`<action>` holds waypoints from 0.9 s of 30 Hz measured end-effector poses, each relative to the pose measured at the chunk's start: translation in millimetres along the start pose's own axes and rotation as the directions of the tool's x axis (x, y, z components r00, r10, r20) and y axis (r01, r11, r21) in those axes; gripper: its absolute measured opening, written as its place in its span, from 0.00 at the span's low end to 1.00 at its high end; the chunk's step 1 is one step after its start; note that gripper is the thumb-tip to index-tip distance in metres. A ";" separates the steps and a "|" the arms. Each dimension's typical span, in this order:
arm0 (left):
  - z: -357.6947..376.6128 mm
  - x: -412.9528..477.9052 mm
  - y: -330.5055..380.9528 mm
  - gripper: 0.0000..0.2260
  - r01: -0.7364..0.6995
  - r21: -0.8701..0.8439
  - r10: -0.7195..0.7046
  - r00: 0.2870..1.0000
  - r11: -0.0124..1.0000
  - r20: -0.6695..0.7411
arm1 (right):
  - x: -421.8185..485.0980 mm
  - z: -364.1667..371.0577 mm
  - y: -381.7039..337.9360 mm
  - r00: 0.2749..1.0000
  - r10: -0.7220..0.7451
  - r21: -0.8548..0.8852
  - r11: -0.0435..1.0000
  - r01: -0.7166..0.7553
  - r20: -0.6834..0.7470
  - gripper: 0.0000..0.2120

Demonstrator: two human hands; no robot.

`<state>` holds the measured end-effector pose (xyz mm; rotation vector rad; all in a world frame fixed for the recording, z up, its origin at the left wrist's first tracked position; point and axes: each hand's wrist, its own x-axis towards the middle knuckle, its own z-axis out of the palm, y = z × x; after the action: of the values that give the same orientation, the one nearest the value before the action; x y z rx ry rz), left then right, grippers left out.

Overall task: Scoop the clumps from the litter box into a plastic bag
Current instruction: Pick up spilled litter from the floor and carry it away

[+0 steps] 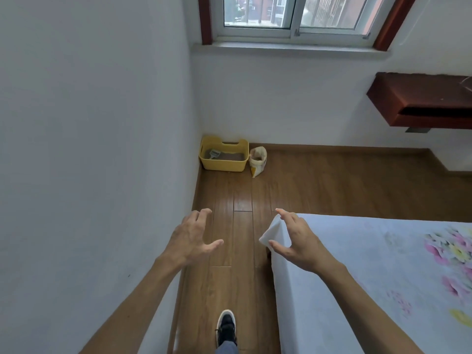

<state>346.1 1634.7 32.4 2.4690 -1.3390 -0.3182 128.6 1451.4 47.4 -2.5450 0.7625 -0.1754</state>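
The litter box [224, 157] sits on the floor [319, 185] in the far corner, against the left wall [89, 123] and under the window [293, 16]. The scoop [214, 154] lies in its left part. A bag [258, 160] stands just right of it. The bed [383, 277] is near on my right, a shelf [424, 100] far right. My left hand [191, 238] and right hand [298, 241] hover apart above the floor.

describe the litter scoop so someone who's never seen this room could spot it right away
Look to the far corner of the room, left of and below the window, where a yellow litter box sits on the wooden floor against the wall. The scoop lies inside it, at the left end on the litter. It is pale grey with a slotted head, unlike the open yellow-and-white bag standing just right of the box.
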 end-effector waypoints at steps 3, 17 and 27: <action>-9.3 39.9 -12.0 0.37 -0.002 0.002 0.002 1.000 1.000 0.006 | 39.6 0.8 -1.1 1.000 0.012 0.013 1.000 -0.012 -0.005 0.37; -19.7 166.0 -44.0 0.37 0.016 -0.015 -0.016 1.000 1.000 0.025 | 174.6 1.8 18.1 1.000 -0.002 0.025 1.000 0.002 0.001 0.37; -11.2 277.2 -44.9 0.37 0.057 0.016 -0.058 0.996 0.998 0.067 | 287.4 -10.2 66.6 0.999 -0.006 0.055 0.998 0.003 0.049 0.38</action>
<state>533.6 1426.2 13.4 2.5330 -1.3022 -0.4102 334.3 1241.2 20.9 -2.4897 0.7239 -0.1334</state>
